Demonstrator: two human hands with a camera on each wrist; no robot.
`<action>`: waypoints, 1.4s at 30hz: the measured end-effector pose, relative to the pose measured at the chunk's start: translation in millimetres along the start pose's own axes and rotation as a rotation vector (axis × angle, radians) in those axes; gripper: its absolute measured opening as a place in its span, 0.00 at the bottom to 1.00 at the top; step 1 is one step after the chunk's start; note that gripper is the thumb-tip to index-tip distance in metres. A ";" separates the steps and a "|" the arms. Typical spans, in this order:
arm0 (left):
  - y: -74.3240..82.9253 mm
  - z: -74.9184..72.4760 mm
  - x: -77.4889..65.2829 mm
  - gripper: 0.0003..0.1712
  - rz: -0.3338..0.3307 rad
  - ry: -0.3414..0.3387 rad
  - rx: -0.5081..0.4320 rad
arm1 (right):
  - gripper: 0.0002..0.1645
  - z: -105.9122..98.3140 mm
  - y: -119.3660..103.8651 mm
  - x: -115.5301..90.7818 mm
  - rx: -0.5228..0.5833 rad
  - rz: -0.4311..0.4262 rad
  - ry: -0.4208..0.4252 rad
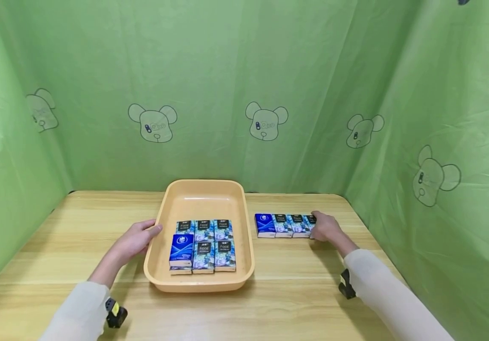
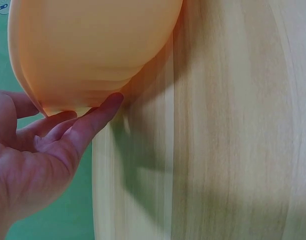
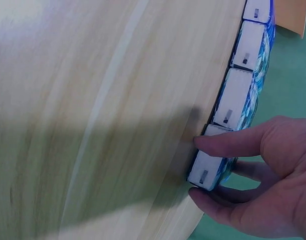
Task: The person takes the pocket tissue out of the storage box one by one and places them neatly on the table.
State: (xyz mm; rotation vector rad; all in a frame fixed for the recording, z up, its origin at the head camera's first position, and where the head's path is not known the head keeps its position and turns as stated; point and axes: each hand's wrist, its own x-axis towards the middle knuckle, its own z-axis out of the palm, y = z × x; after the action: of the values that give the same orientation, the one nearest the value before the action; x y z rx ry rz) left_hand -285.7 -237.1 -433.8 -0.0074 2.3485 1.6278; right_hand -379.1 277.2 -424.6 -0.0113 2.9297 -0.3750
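Observation:
My left hand grips the left rim of an orange plastic tray, thumb over the edge and fingers against the outer wall in the left wrist view. Several floral tissue packs lie in two rows inside the tray. A blue tissue pack rests on top at the front left of them. Right of the tray stretches a row of packs, with another blue pack at its left end. At the row's right end, my right hand holds a floral tissue pack between thumb and fingers, partly covering it.
Everything rests on a light wooden table. Green curtains with bear-head drawings hang behind the table and along both sides. The tray stands between the left hand and the row of packs.

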 end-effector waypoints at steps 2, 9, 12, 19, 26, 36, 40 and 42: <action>0.2 -0.4 -0.5 0.36 0.004 -0.001 0.004 | 0.52 -1.2 -1.1 -0.7 0.001 0.005 -0.021; 0.8 0.3 -1.5 0.36 -0.008 0.011 0.004 | 0.57 -6.7 -6.6 -4.2 0.020 0.030 -0.061; 0.2 0.1 -0.4 0.35 -0.006 0.010 0.005 | 0.58 -10.3 -8.3 -5.5 0.014 0.023 -0.051; 0.9 -0.3 -0.2 0.36 0.002 0.004 0.002 | 0.62 -17.3 -9.0 -2.8 0.000 0.025 -0.069; 0.3 -0.3 0.2 0.36 0.010 0.004 -0.002 | 0.63 -24.2 -19.4 -8.8 0.024 0.033 -0.085; -0.3 -0.5 0.5 0.36 0.008 0.006 0.009 | 0.59 -29.9 -43.5 -10.9 0.021 0.005 -0.071; 0.6 -0.3 -0.2 0.36 0.004 0.005 0.013 | 0.55 -30.6 -56.6 -14.1 0.034 -0.028 -0.067; 1.0 0.1 -0.6 0.36 -0.001 0.007 0.012 | 0.53 -30.6 -63.1 -16.3 0.041 -0.045 -0.067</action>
State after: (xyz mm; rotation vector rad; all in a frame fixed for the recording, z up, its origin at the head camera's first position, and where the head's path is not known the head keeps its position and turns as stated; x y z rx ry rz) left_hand -285.2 -236.8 -432.8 -0.0121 2.3624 1.6160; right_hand -369.8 224.2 -376.6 -0.0821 2.8593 -0.4327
